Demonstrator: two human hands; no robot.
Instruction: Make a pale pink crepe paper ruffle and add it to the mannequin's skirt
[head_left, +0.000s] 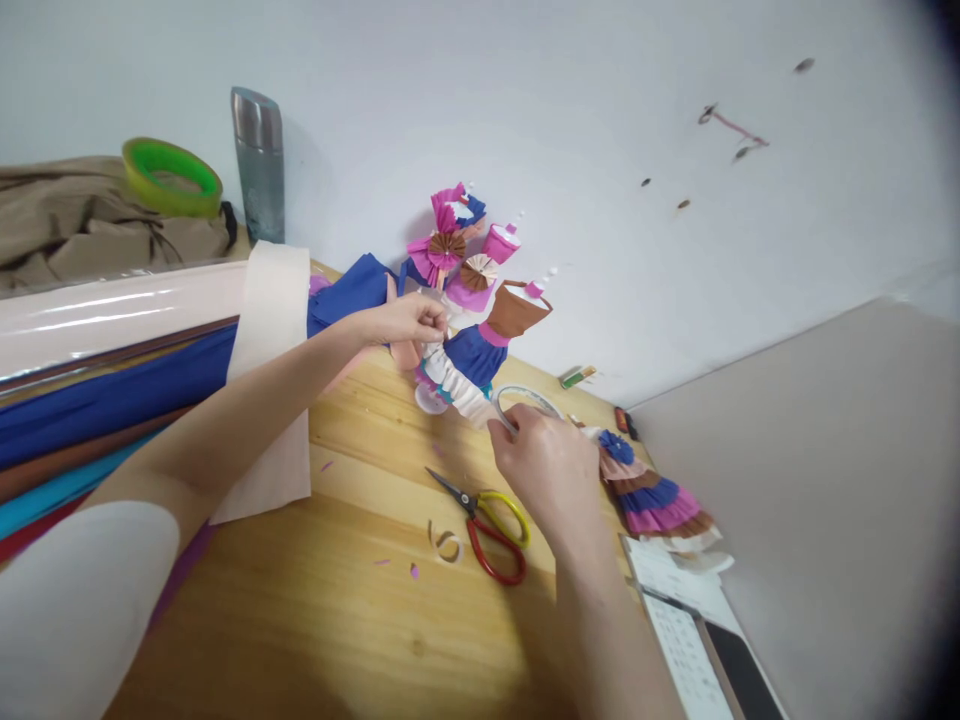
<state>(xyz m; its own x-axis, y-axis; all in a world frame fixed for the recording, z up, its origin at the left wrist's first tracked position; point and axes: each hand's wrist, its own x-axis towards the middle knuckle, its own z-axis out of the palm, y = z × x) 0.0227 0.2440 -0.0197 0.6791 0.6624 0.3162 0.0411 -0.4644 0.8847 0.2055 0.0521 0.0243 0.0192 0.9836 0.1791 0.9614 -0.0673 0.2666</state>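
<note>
A white ruffled crepe paper strip (pixel 459 388) stretches between my two hands above the wooden table. Its upper end is pinched in the closed fingers of my left hand (pixel 411 318). My right hand (pixel 547 462), also closed, grips the lower end. Just behind the strip stands a paper doll dress with a blue skirt (pixel 478 352) and a brown top (pixel 517 310). Scissors with one red and one yellow handle (pixel 491 530) lie on the table below my hands, blades apart. A roll of tape (pixel 531 398) is partly hidden by my right hand.
Crepe paper rolls (pixel 120 310) lie at left beneath a cream sheet (pixel 274 440). Behind are a flask (pixel 259 165), a green tape roll (pixel 172 178) and pink paper figures (pixel 442 245). A tiered paper dress (pixel 656 500) and a phone (pixel 739 665) lie at right. Paper scraps (pixel 448 546) dot the table (pixel 315 620).
</note>
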